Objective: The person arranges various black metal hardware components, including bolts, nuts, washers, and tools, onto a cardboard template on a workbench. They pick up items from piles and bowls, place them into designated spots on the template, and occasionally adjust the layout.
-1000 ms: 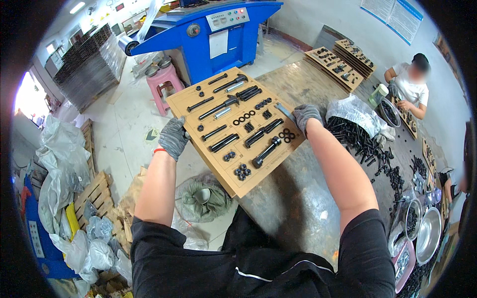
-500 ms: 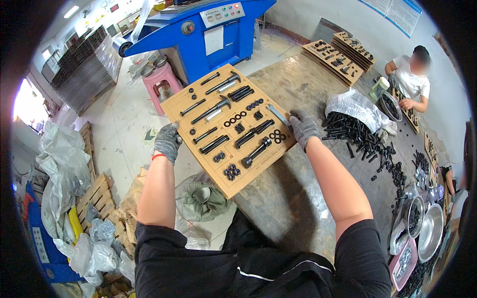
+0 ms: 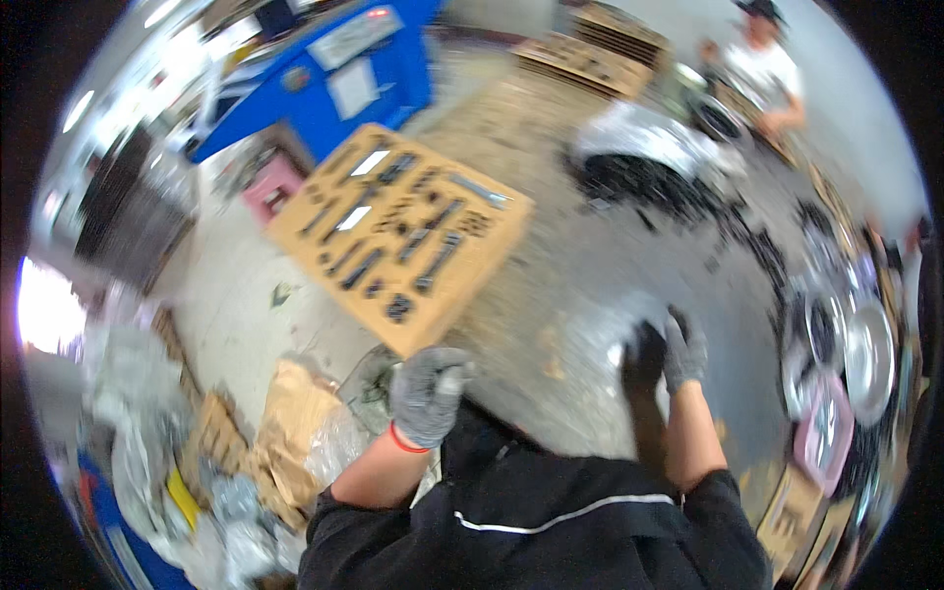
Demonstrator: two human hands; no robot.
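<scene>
A tan board (image 3: 462, 305) carrying rows of black bolts, rings and hammer-shaped parts lies at the left corner of the metal worktable (image 3: 580, 324), and part of it seems to reach past the edge. Just below the board's near corner is my left hand (image 3: 430, 395), in a grey glove with a red band at the wrist. Its fingers are curled, and nothing shows in them; blur hides whether it touches the board. My right hand (image 3: 685, 354), gloved in grey too, is off to the right over the table, fingers stretched out and holding nothing.
Black bolts (image 3: 644, 182) spill from a clear plastic bag (image 3: 639, 133) at the far right. Stacked boards (image 3: 580, 64) stand behind. Metal bowls (image 3: 867, 362) and a pink tray (image 3: 824, 433) line the right side, where a co-worker (image 3: 762, 74) sits. A blue machine (image 3: 324, 79) stands far left.
Both hands have come off the board's sides: my left toward my body, my right lower and to the right. The board now lies farther left in view. The whole view has swung and blurred.
</scene>
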